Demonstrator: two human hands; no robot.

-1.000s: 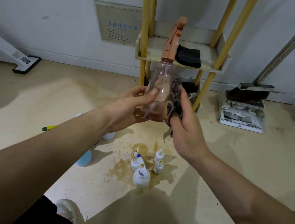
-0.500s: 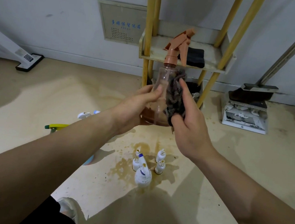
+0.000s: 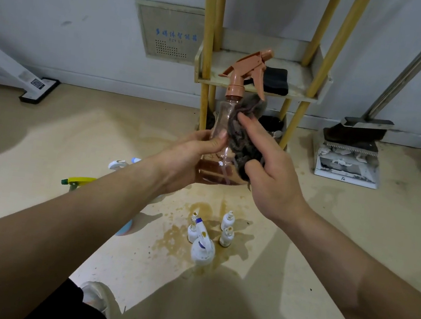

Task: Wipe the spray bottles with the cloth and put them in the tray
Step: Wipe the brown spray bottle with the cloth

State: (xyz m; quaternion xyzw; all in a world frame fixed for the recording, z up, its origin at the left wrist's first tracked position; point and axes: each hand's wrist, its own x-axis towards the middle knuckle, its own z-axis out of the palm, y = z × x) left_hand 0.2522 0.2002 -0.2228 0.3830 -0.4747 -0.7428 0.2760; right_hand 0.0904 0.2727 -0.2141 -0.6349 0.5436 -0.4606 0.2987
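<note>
You've turned the spray bottle (image 3: 221, 119) in your left hand (image 3: 191, 156), which grips its lower body. Your right hand (image 3: 271, 178) clutches the cloth (image 3: 244, 142), now slid up near the neck. It's still being wiped, in front of the tray (image 3: 294, 95).

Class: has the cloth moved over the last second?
Yes. The cloth has climbed the spray bottle toward its neck, ending closer beneath the front edge of the rack shelf.

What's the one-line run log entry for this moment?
phase: wiping | left hand: grips clear spray bottle | right hand: holds cloth against bottle's side | floor: white bottles standing | placed: not yet
</note>
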